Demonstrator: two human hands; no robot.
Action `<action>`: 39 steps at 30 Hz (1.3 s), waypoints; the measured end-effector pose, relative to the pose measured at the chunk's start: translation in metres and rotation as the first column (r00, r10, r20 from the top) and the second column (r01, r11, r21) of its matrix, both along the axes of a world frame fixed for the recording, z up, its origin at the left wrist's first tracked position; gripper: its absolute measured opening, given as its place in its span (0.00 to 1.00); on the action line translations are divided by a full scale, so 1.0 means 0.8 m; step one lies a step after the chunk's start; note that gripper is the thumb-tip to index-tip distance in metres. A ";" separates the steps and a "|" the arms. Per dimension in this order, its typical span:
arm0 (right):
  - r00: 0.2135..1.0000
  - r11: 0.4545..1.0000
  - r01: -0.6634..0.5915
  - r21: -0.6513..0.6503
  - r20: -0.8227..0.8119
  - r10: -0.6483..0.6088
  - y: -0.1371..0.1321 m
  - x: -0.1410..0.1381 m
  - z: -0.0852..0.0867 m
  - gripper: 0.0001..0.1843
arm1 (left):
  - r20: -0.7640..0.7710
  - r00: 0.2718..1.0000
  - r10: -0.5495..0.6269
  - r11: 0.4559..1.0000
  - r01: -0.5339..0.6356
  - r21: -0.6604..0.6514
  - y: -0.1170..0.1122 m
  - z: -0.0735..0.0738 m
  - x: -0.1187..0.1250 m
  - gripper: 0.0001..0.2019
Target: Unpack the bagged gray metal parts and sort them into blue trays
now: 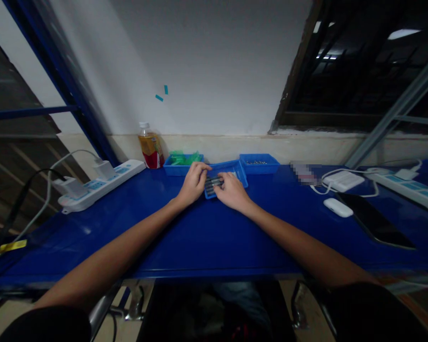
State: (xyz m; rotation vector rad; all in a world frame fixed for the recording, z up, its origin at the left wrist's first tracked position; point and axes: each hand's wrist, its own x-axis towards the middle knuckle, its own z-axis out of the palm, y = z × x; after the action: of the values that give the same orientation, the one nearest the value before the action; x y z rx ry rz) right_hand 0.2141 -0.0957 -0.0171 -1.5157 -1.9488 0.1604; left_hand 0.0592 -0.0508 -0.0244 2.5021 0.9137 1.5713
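A blue plastic tray (243,175) sits at the middle of the table, tilted in view, holding several dark grey rod-like pieces (210,186) in its near left part. My left hand (193,184) is at the tray's left side, with bent fingers closed together over its edge; what they grip, if anything, is hidden. From the right, my right hand (232,191) reaches over the tray. Its thumb and fingers close on one of the grey rods, which my fingers partly cover.
Behind stand a blue bin with green pieces (180,159), a blue bin of small metal parts (259,164) and a drink bottle (151,148). Power strips (103,183) flank the blue table (199,242). A phone (374,219), white case (338,207) and cables lie right.
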 end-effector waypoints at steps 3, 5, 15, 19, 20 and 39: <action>0.994 0.993 0.002 -0.122 -0.106 -0.015 0.000 0.005 0.012 0.16 | 0.001 1.000 0.004 1.000 -0.004 0.007 -0.004 0.000 0.002 0.08; 0.990 0.987 -0.016 -0.161 -0.144 -0.008 -0.001 0.010 0.018 0.12 | -0.002 1.000 -0.009 1.000 0.009 0.013 -0.007 0.000 0.003 0.08; 0.958 0.972 -0.033 -0.232 -0.286 -0.035 -0.010 0.012 0.022 0.09 | -0.066 0.995 -0.069 0.993 0.075 0.092 -0.022 0.003 0.004 0.09; 0.967 0.977 0.006 -0.214 -0.246 -0.060 -0.013 0.008 0.025 0.10 | -0.076 0.995 -0.066 0.992 0.073 0.105 -0.022 0.003 0.005 0.09; 0.969 0.977 0.007 -0.213 -0.242 -0.060 -0.014 0.008 0.026 0.11 | -0.075 0.995 -0.067 0.992 0.074 0.107 -0.022 0.003 0.006 0.09; 0.904 0.981 -0.057 -0.184 -0.426 -0.028 0.002 0.012 0.001 0.11 | -0.081 0.995 -0.049 0.995 0.055 0.081 -0.023 0.003 0.005 0.09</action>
State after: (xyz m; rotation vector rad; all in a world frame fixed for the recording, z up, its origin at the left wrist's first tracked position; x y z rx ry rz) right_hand 0.2234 -0.0938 -0.0161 -1.4375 -1.6241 0.6510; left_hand 0.0629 -0.0688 -0.0223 2.6396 0.8001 1.5360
